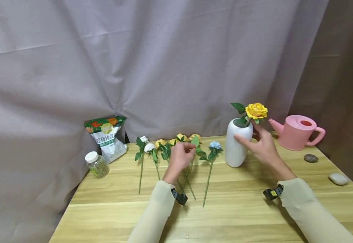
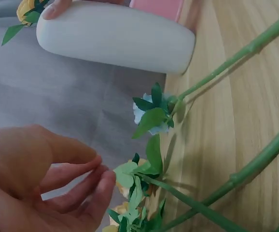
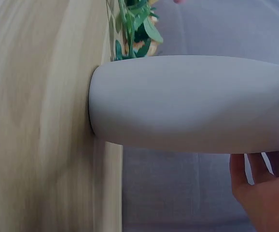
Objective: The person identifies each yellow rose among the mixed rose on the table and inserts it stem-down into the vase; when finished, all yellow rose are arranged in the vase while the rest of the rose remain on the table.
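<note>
On the right half of the table stands a white vase (image 1: 239,145) with one yellow rose (image 1: 256,110) in its mouth, leaning to the right. My right hand (image 1: 262,145) grips the vase around its upper part, thumb on the near side and fingers behind. Farther left, my left hand (image 1: 180,156) is over a row of loose artificial flowers, its fingers bent loosely and the fingertips close together. In the left wrist view those fingertips are right beside a leaf (image 2: 125,174) of a yellow flower, with nothing seen between them. A blue flower (image 1: 215,145) lies between the hand and the vase.
White flowers (image 1: 149,147) lie left of the yellow ones (image 1: 159,143), stems toward me. At the far left stand a fertilizer bag (image 1: 110,145) and a white-lidded jar (image 1: 97,165). A pink watering can (image 1: 296,133) and two stones (image 1: 338,179) are at the right. A grey curtain hangs behind.
</note>
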Demonstrator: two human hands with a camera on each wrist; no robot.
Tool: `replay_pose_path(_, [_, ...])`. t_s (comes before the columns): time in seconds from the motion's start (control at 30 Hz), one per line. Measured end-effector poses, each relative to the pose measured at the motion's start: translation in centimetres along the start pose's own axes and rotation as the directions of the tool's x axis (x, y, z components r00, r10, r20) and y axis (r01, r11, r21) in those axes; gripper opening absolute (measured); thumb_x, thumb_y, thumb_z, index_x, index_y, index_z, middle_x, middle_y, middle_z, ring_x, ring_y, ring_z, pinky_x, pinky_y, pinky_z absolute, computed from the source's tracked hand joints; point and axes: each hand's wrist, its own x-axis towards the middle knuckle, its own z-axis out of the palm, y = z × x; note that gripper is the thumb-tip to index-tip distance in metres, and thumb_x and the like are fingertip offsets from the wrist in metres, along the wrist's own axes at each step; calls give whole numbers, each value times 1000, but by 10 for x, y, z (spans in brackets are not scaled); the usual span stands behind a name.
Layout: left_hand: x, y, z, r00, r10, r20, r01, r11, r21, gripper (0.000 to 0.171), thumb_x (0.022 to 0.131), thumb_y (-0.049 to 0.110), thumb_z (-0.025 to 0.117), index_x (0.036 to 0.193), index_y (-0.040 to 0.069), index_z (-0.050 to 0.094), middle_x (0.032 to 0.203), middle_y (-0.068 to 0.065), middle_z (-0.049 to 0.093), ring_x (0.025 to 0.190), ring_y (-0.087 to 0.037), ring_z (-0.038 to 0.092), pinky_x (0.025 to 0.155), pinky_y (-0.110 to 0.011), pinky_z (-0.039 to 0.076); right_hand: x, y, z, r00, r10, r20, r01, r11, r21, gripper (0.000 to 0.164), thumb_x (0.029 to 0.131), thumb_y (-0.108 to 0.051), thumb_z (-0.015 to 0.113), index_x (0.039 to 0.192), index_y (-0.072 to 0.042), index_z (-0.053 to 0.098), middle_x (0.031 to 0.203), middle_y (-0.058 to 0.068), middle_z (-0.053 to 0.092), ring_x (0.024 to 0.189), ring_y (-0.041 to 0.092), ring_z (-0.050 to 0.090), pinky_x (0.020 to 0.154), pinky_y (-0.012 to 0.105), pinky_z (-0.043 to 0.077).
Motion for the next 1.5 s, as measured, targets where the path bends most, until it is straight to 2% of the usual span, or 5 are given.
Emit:
replay_pose_path(0.47, [-4,-16,16,1000,14,24,-18,987,158,21,87,3,73,108,0,75,98,-12,77,88,-19,74,73,-24,61,1,20,-5,1000,29,3,-29,999,13,71,89,-33,77,151,-33,42,135,5,59,106,2,59,82,8,48])
replay_pose_path(0.7, [-7,-18,23,998,-28,56,19,986,164,24,86,10,79,108,1,75,95,-13,78,65,-9,68,52,-17,53,0,20,-5,1000,31,-3,-31,999,9,71,89,-32,77,151,-35,42,135,4,59,106,1,58,83,9,48])
replay_pose_path(0.9, [-8,-19,20,997,-59,48,49,981,186,15,84,16,83,93,5,80,91,-10,78,65,-7,68,56,-17,55,4,21,0,999,30,12,-30,999,18,74,90,-29,77,154,-30,39,137,4,58,106,-1,57,83,6,47])
replay_pose_path(1.27, [2,-15,2,999,-38,21,37,998,45,11,90,20,75,97,12,79,77,2,76,61,-5,66,72,-35,61,6,22,-1,1000,16,11,-17,1000,23,74,91,-27,76,154,-29,38,138,4,56,108,-1,57,85,5,46])
replay_pose_path(1.5, [3,-7,-4,998,-62,27,64,994,-84,13,93,16,70,103,12,77,86,0,79,66,-6,67,59,-24,55,6,22,-1,1000,4,11,-5,1000,28,75,91,-27,76,154,-36,37,142,6,55,111,0,56,87,6,46])
